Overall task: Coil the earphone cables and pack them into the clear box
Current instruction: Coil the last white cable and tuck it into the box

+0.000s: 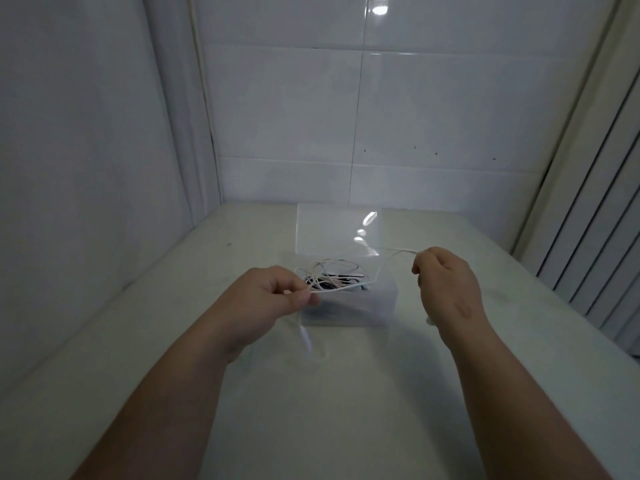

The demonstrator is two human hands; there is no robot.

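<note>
White tiled wall behind; pale tabletop runs to the corner. Clear box sits mid-table, lid tilted up at the back. Inside: tangle of white and dark cables. Left hand pinches a white earphone cable at the box's front edge; right hand grips the same cable, stretched above the box.
</note>
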